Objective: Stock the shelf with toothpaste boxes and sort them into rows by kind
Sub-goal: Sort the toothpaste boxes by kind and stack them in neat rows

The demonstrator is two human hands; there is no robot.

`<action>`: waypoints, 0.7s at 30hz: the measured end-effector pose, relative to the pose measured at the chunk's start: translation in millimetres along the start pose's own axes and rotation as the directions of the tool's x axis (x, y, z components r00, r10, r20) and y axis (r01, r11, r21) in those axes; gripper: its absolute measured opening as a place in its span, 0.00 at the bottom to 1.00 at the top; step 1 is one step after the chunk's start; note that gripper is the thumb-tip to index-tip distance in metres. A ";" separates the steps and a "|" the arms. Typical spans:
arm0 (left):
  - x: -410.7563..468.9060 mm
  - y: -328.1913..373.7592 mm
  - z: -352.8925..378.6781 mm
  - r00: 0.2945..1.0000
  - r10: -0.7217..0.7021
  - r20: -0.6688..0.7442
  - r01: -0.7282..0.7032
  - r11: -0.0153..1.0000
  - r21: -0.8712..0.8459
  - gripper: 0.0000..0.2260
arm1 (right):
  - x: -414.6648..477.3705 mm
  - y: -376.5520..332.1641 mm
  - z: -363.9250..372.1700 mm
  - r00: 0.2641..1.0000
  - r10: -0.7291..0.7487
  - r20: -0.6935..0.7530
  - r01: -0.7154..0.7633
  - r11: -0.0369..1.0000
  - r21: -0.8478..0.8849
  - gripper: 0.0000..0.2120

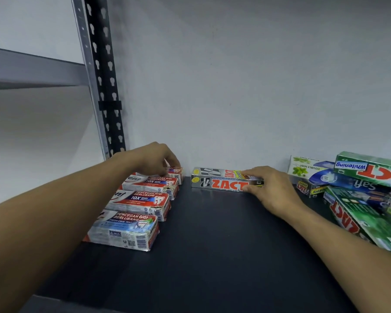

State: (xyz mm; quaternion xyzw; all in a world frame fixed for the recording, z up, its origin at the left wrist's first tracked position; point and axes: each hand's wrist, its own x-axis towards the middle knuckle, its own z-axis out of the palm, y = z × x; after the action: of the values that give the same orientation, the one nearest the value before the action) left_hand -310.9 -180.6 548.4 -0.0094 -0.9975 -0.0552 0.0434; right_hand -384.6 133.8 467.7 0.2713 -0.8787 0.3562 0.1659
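Note:
Several red-and-white toothpaste boxes (137,205) lie in a row on the left of the dark shelf (212,245), running from front to back. My left hand (154,160) rests with its fingers closed on the rearmost box (175,171) of that row, by the wall. A silver ZACT box (221,180) lies sideways against the back wall at the middle. My right hand (269,188) grips its right end, thumb at the front and fingers over the top.
An unsorted heap at the right holds green ZACT Whitening boxes (370,170), a blue box (339,180), a white Double Mint box (303,168) and a small dark ZACT box (309,188). A perforated metal upright (99,86) stands at the left rear.

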 end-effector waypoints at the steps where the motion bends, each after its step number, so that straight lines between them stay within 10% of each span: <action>1: 0.1 0.0 0.3 1.000 0.001 -0.003 -0.001 1.000 0.002 0.20 | 0.2 0.2 0.2 1.000 -0.002 -0.002 0.002 1.000 -0.001 0.20; 21: 10.1 15.2 -5.3 1.000 0.011 0.004 -0.010 0.993 -0.121 0.19 | 0.2 0.2 -4.7 0.999 0.038 0.008 -0.039 0.996 0.079 0.23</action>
State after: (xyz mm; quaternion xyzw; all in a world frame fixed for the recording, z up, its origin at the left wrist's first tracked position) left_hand -320.2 -165.9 556.2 -0.0175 -0.9924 -0.1150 0.0410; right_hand -384.4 137.2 471.0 0.2617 -0.8695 0.3929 0.1452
